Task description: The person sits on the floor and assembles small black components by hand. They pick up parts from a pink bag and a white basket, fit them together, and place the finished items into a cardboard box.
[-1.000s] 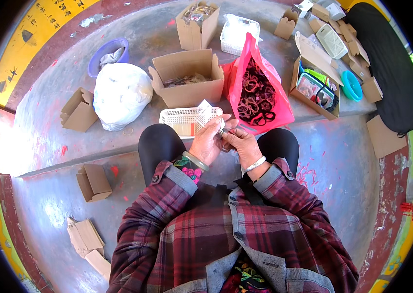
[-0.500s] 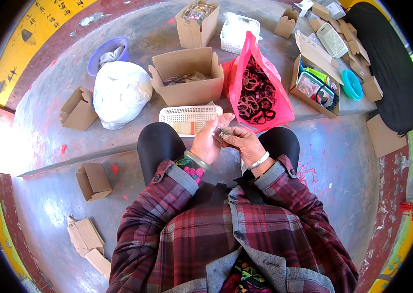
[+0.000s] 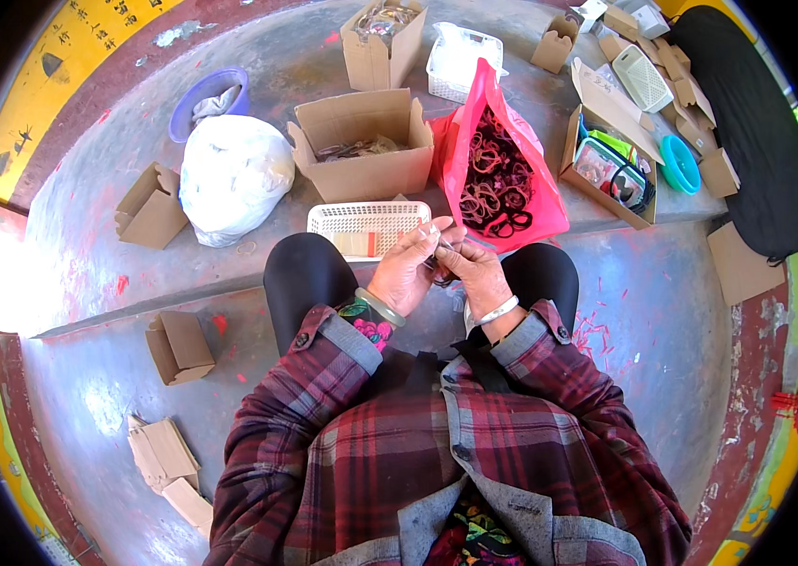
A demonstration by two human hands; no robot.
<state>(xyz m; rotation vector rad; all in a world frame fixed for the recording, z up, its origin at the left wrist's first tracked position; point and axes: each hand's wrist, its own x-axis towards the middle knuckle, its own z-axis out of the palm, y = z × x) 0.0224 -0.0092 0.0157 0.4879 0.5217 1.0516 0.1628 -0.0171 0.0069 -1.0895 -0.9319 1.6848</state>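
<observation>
Just above my knees, my left hand (image 3: pixel 401 275) and my right hand (image 3: pixel 482 281) meet, fingers closed around a small dark hair tie (image 3: pixel 439 265). Fingers cover much of it, so its exact shape is hard to make out. Directly beyond my left fingertips lies a white perforated plastic basket (image 3: pixel 322 223), with pale flat cards (image 3: pixel 354 244) inside. A pink plastic bag (image 3: pixel 552 224) stands wide-mouthed to the right of the hands, full of black, brown and pinkish hair ties (image 3: pixel 501 179).
Behind the basket sits a cardboard box (image 3: pixel 361 179) with packets inside. To its left are a stuffed white bag (image 3: pixel 234 184) and a purple basin (image 3: pixel 179 118). A box of supplies (image 3: pixel 602 200) and a turquoise basket (image 3: pixel 680 165) stand right. A floor step (image 3: pixel 135 307) crosses before me.
My right fingers have shifted slightly up and closer to my left fingertips. The dark item between them shows more now. Surrounding things stay in place.
</observation>
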